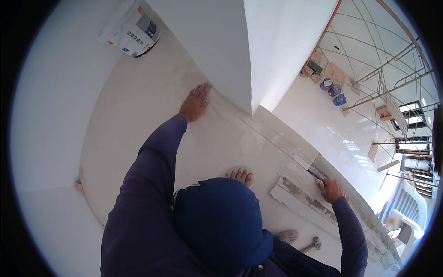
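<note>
My left hand (196, 104) lies palm down on the pale, dusty floor (138, 120), its fingers stretched out beside the foot of a white wall (212, 41). At the right, near the floor's broken edge, my right hand (331, 190) is closed around a slim tool (314, 174). It has a dark front part and a bit of red shows behind the hand; its exact kind is unclear. The tool's tip meets the end of a thin straight line (277, 146) running along the floor from the wall corner. Pale strips (302, 201), rough along their edges, lie just beside my right hand.
A hammer (314, 244) lies near my foot (288, 236). Against the far left wall stands a white bucket (138, 34). Beyond the right edge, a lower floor (323, 120) holds scaffolding (383, 87), several blue cans (334, 90) and loose boards.
</note>
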{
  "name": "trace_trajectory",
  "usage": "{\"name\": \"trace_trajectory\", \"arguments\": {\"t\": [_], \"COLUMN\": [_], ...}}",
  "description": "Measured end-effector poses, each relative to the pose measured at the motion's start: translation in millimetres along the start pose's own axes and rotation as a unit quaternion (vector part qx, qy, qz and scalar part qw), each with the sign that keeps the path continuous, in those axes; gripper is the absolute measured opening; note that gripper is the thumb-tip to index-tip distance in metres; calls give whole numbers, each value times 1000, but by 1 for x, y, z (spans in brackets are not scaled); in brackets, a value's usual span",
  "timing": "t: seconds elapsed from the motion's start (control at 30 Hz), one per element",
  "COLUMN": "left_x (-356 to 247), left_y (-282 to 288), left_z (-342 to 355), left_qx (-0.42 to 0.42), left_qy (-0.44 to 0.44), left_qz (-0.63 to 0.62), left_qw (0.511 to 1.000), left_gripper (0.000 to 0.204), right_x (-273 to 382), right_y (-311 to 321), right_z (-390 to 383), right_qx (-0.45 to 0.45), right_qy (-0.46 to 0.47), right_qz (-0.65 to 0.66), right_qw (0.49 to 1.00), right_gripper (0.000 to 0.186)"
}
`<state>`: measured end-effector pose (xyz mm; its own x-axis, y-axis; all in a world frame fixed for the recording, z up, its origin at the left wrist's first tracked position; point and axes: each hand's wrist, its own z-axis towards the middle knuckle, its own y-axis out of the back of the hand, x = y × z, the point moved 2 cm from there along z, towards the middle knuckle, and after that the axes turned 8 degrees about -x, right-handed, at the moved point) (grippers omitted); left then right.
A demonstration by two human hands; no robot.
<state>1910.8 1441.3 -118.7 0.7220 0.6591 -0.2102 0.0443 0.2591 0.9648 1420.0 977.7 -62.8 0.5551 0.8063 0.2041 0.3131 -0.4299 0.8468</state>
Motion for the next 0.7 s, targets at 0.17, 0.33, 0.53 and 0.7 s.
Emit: {"name": "trace_trajectory", "arguments": {"t": [0.17,0.33,0.53,0.7], "left_x": [28,-18,-15,-19], "left_y": [6,-19,-8,-15], "left_z": [15,6,34,15], "left_qx": [-106,-36,-26,-105], "left_qy": [265,21,244,131], "left_qz": [84,-40,80,39], "left_qw": [955,998,966,985], "left_gripper": [67,66,64,60], "right_x": [5,-2,-2,-4], "right_y": [3,-1,0,-7], "right_z": [0,1,0,5], "right_qx": [6,11,12,8], "right_qy": [2,-8,1,10], "right_qz": [-2,-5,3,-17], "right_qw": [1000,1000,1000,1000], "right_gripper": [50,49,51,52]}}
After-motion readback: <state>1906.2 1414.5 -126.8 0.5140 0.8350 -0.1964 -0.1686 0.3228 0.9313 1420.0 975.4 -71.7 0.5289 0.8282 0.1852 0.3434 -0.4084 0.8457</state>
